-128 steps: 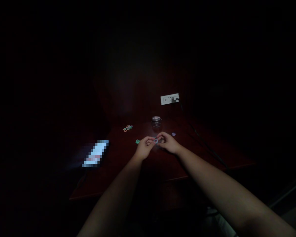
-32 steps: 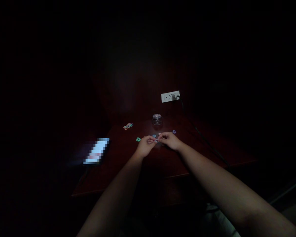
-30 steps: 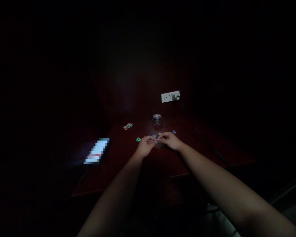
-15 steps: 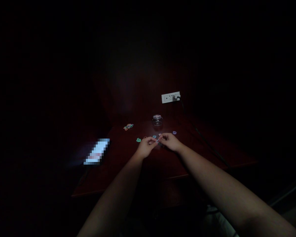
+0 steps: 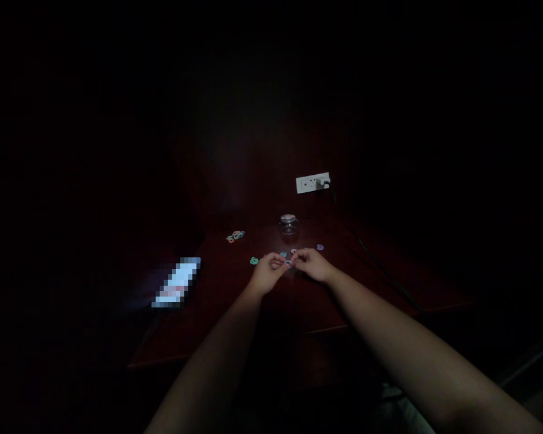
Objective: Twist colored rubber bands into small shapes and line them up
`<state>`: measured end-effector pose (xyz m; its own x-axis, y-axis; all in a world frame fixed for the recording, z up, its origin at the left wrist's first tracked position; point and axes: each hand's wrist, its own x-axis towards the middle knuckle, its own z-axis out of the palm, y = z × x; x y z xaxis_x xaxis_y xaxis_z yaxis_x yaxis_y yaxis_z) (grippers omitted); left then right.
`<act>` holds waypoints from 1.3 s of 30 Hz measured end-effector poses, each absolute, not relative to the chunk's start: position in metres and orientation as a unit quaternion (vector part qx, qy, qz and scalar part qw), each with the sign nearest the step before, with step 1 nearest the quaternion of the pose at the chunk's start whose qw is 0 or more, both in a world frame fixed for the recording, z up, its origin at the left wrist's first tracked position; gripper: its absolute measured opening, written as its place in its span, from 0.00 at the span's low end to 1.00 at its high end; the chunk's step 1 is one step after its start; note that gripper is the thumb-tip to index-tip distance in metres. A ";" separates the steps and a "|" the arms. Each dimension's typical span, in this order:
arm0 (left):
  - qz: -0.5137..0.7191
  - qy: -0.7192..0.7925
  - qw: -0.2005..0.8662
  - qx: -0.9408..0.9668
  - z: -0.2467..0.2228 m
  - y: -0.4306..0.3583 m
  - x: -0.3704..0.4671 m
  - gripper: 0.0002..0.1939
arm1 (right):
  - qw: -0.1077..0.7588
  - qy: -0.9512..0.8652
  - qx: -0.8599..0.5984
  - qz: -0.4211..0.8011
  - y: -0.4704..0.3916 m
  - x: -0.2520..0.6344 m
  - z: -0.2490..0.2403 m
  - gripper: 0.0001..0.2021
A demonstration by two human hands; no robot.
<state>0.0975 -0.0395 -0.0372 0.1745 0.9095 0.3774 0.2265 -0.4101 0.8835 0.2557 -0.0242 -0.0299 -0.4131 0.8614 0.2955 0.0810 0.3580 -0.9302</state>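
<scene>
Over the dark red table, my left hand [image 5: 268, 273] and my right hand [image 5: 312, 264] meet, fingers pinched on a small light-blue hair tie [image 5: 288, 263]. The band shows as a curved loop between the fingertips. Just beyond the hands lie a blue hair tie [image 5: 283, 254] and a pinkish one [image 5: 293, 251], partly covered by my right hand. To the left of my left hand is a green hair tie [image 5: 254, 261]. A purple one [image 5: 320, 247] lies past my right hand.
A clear lidded jar [image 5: 288, 225] stands behind the hands. Several mixed hair ties [image 5: 236, 235] are heaped at the back left. A lit, blurred-out phone-like screen [image 5: 177, 283] is at the left. From the wall socket [image 5: 313, 182], a dark cable [image 5: 366, 250] runs down the right side.
The light-blue hair tie has turned between my fingertips and now shows as a more open loop. The whole view has shifted slightly, with things a little lower.
</scene>
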 end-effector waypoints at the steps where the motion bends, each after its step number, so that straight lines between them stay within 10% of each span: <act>1: 0.488 0.419 0.345 0.683 -0.037 -0.040 0.097 0.12 | 0.422 -0.708 -0.337 0.455 -0.024 0.256 -0.030 0.07; 39: 0.497 0.417 0.334 0.683 -0.033 -0.045 0.098 0.06 | 0.384 -0.759 -0.364 0.379 -0.024 0.257 -0.028 0.11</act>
